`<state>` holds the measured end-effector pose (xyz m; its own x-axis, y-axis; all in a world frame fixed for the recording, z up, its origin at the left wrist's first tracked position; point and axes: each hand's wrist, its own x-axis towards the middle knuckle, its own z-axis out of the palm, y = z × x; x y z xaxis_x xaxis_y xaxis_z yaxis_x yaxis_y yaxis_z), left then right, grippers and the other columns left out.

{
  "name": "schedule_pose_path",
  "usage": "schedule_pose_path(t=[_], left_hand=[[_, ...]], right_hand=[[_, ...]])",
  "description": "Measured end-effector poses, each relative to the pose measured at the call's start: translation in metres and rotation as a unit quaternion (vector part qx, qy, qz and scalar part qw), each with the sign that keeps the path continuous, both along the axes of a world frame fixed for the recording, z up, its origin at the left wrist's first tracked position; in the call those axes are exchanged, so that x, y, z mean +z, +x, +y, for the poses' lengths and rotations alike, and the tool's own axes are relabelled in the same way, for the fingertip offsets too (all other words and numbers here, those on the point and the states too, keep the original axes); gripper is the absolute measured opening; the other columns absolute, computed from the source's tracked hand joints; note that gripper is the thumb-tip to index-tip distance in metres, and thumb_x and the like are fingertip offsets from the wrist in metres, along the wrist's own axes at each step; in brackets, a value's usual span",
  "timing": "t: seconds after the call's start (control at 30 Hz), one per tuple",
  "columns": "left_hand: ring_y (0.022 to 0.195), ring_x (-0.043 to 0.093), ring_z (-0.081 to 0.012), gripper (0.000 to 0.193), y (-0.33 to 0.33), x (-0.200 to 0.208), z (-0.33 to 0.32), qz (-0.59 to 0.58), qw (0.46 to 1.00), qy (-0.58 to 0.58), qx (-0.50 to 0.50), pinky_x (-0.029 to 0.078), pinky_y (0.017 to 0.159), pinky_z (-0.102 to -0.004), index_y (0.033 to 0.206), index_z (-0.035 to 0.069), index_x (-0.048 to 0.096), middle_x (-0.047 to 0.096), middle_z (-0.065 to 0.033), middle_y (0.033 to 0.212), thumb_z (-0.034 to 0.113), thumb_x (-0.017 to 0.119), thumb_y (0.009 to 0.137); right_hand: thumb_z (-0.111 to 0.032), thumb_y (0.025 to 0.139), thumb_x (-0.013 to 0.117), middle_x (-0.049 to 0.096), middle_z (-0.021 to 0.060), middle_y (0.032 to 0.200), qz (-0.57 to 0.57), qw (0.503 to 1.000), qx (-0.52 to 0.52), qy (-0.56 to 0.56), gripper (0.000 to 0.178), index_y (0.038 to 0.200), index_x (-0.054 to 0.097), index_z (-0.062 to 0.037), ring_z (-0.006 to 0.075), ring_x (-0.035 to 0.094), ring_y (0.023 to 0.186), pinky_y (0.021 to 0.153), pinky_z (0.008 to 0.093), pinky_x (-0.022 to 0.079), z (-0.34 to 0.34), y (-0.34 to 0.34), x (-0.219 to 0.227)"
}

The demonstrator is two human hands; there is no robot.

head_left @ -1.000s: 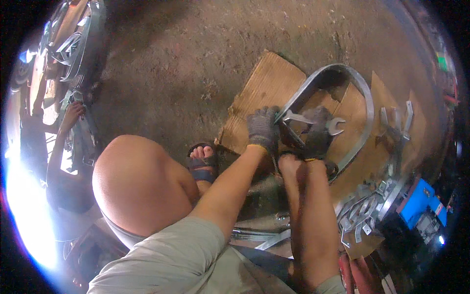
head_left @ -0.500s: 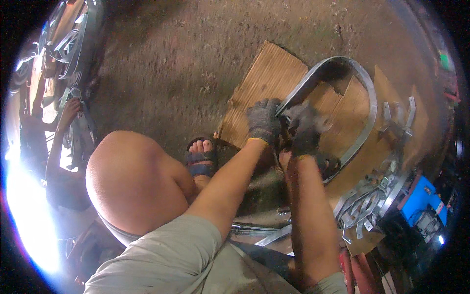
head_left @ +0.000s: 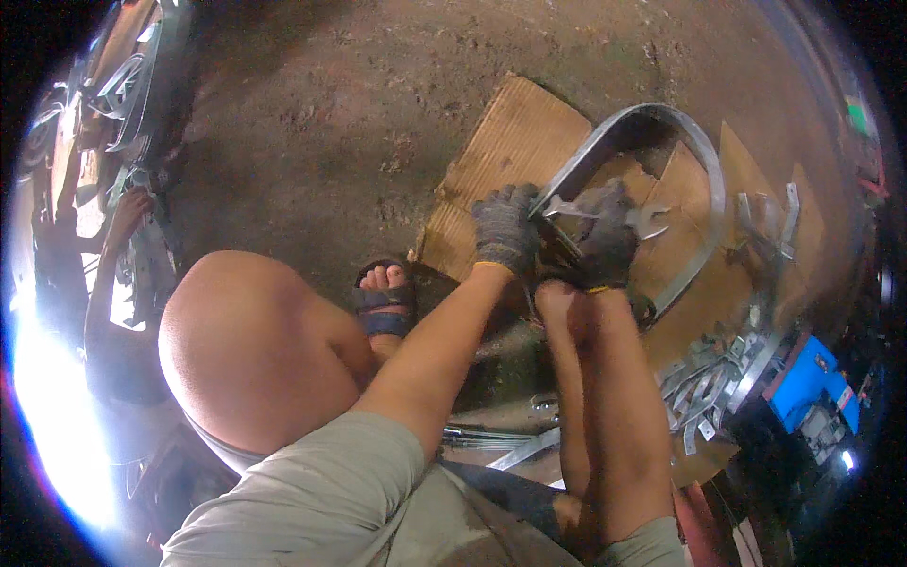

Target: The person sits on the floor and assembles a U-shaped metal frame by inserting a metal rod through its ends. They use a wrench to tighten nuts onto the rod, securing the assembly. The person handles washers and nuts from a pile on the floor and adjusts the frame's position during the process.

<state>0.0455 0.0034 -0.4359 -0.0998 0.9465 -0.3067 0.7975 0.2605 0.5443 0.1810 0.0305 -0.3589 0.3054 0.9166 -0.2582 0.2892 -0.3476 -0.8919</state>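
A curved flat metal band [head_left: 715, 184], bent into a large loop, stands over cardboard on the ground in front of me. My left hand [head_left: 507, 229], in a dark grey glove, is closed around the band's left end. Right beside it, my gloved right hand [head_left: 607, 244] is wrapped around a double open-ended wrench [head_left: 652, 222]. One jaw of the wrench lies at the band's end by my left hand; the other sticks out past my right fingers. Whatever the jaw touches is too small to tell.
Corrugated cardboard [head_left: 515, 128] lies under the work on a brown dirt floor. Bent metal brackets [head_left: 713, 387] are piled at right, near a blue machine [head_left: 801, 383]. Thin metal rods [head_left: 487, 439] lie below my arms. At far left another person's hand [head_left: 135, 203] is beside more metal parts.
My right hand has moved slightly right and away from me, and the wrench, smeared before, now shows plainly. My left hand stays on the band, which has hardly moved.
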Motion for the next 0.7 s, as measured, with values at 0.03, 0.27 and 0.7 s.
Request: schedule_pose_path(t=[0.03,0.27,0.7], left_hand=[[0.11,0.063,-0.0313,0.045,0.0,0.008,0.001,-0.006,1.0,0.001,-0.002,0.044,0.093,-0.0504,0.122,0.026,0.067,0.069,-0.0066,0.114,0.029,0.076,0.078],[0.11,0.063,-0.0319,0.049,0.001,-0.003,0.002,-0.026,0.999,0.034,-0.015,0.044,0.092,-0.0501,0.12,0.026,0.067,0.068,-0.0059,0.115,0.038,0.08,0.074],[0.11,0.063,-0.0329,0.047,0.003,0.004,0.002,-0.015,0.999,0.045,0.002,0.043,0.093,-0.0527,0.118,0.025,0.067,0.069,-0.0071,0.111,0.029,0.081,0.074]], right_hand=[[-0.028,0.107,0.049,0.063,0.004,0.084,-0.064,0.996,0.063,0.03,0.028,0.094,0.065,-0.009,0.0195,0.061,0.076,0.064,0.0351,0.048,-0.013,-0.004,-0.005],[-0.031,0.107,0.05,0.064,0.0042,0.094,-0.281,0.908,0.281,0.136,0.027,0.099,0.062,-0.0086,0.0198,0.062,0.081,0.074,0.0368,0.051,-0.066,-0.003,-0.053],[-0.067,0.097,0.057,0.055,-0.0023,0.063,0.291,0.897,-0.21,-0.259,0.053,0.07,0.048,-0.0225,0.0154,0.057,0.057,0.046,0.0321,0.039,0.077,0.018,-0.023]])
